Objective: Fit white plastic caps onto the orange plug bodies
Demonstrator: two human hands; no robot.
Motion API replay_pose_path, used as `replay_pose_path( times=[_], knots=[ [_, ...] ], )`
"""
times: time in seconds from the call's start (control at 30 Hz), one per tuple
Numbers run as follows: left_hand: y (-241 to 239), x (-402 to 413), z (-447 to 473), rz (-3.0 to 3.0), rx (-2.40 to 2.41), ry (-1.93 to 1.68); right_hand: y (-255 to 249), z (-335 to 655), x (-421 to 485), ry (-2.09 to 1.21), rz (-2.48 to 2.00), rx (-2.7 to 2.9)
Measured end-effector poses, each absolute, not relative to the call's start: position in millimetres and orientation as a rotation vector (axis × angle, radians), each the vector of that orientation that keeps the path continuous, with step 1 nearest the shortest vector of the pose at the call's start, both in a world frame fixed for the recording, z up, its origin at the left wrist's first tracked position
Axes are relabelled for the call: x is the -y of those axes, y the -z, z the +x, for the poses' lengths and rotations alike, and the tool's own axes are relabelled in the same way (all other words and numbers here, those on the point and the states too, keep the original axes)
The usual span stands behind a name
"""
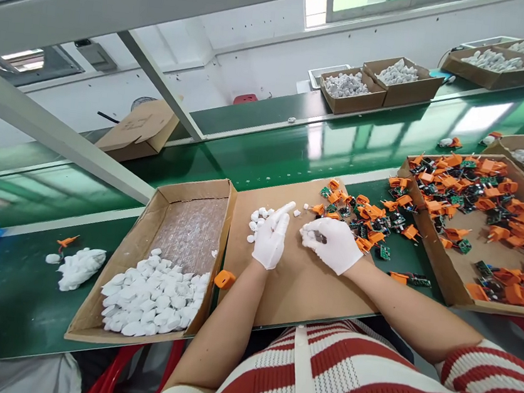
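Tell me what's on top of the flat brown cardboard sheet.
On the cardboard sheet: small white pieces by the left hand, and part of a pile of orange parts and circuit boards near the right hand. Whatever lies under the hands and pile is covered.

Seen from above, the wearer's torso (340,382), in a ribbed knit top with red and white stripes, fills the lower edge. The bare left forearm (228,325) reaches forward and slightly right; the bare right forearm (410,305) slants in from the right. The left hand, thinly gloved in white (270,240), has its fingers (284,210) stretched out, angled forward and rightward. The right hand, gloved likewise (332,245), lies apart from it, turned leftward, its fingers bent toward the thumb; their exact grip is unclear.
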State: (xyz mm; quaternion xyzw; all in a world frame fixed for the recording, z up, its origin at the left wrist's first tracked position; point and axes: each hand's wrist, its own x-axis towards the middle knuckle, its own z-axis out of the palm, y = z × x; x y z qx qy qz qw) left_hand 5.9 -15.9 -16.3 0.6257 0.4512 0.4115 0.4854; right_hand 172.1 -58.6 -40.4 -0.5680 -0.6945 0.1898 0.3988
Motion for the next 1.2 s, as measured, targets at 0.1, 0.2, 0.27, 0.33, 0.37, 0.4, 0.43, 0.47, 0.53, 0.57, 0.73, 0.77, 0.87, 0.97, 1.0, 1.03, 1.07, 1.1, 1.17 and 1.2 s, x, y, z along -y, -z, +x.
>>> replay_pose_path(
  times=[0.1,0.2,0.27,0.33,0.37,0.4,0.43,0.47,0.53,0.57,0.73,0.77,0.87,0.97,1.0,1.03,1.07,1.1,1.17,1.2],
  knots=[
    [20,16,9,1.473,-0.952,-0.922,42,172,61,-0.831,-1.270,1.381],
    [24,17,12,1.437,-0.912,-0.816,42,171,63,-0.890,-1.218,1.265],
    [24,16,11,1.370,-0.907,-0.770,40,171,63,-0.945,-1.240,1.196],
    [23,15,8,1.202,-0.838,-0.764,36,173,63,-1.112,-1.244,1.136],
    [23,15,6,1.099,-0.787,-0.771,33,174,62,-1.184,-1.232,1.118],
    [23,14,5,1.001,-0.740,-0.787,30,176,61,-1.226,-1.212,1.112],
    [23,13,4,0.917,-0.702,-0.806,27,178,61,-1.235,-1.184,1.111],
    [23,13,3,0.856,-0.672,-0.822,24,179,61,-1.210,-1.155,1.118],
    [25,12,4,0.797,-0.636,-0.852,22,181,61,-1.070,-1.151,1.182],
    [26,12,5,0.781,-0.630,-0.863,22,182,61,-0.964,-1.183,1.256],
    [25,18,11,0.785,-0.732,-0.844,36,175,65,-0.458,-1.359,1.550],
    [24,19,12,0.800,-0.754,-0.821,39,173,65,-0.467,-1.353,1.511],
    [20,20,10,0.814,-0.727,-0.782,41,174,65,-0.795,-1.276,1.298],
    [20,17,7,0.760,-0.643,-0.791,35,179,62,-1.120,-1.138,1.108],
    [21,15,6,0.738,-0.627,-0.803,32,180,61,-1.163,-1.098,1.058],
    [23,13,5,0.720,-0.627,-0.816,31,182,61,-1.185,-1.067,1.012],
    [24,11,4,0.711,-0.639,-0.827,30,182,60,-1.199,-1.046,0.974],
    [26,10,3,0.715,-0.661,-0.830,29,182,60,-1.207,-1.040,0.958],
    [27,8,3,0.744,-0.695,-0.806,30,181,61,-1.170,-1.077,1.005],
    [27,9,3,0.761,-0.691,-0.782,31,180,63,-1.119,-1.112,1.055]
  ],
)
